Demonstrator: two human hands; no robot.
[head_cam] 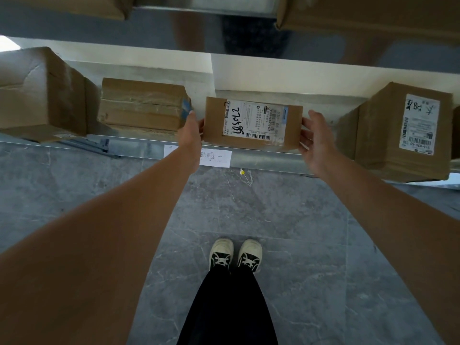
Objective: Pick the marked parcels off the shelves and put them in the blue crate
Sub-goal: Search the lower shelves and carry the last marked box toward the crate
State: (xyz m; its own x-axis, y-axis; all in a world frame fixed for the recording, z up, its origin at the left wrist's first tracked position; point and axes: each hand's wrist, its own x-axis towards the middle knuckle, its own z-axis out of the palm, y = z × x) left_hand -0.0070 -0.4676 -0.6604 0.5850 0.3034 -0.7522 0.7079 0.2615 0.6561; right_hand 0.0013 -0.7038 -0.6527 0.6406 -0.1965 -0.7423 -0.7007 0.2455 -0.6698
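Observation:
A small brown cardboard parcel (251, 123) with a white shipping label and black handwritten digits sits at the front of a low metal shelf (261, 158). My left hand (190, 135) presses against its left end, fingers straight, thumb up. My right hand (315, 138) is at its right end, fingers spread and lightly bent, touching or almost touching the cardboard. The blue crate is not in view.
On the same shelf a taped brown box (142, 105) lies close to my left hand, with a large box (39, 93) further left. A tall labelled box (408, 130) stands to the right. More boxes sit on the shelf above. Grey floor and my shoes (235, 255) are below.

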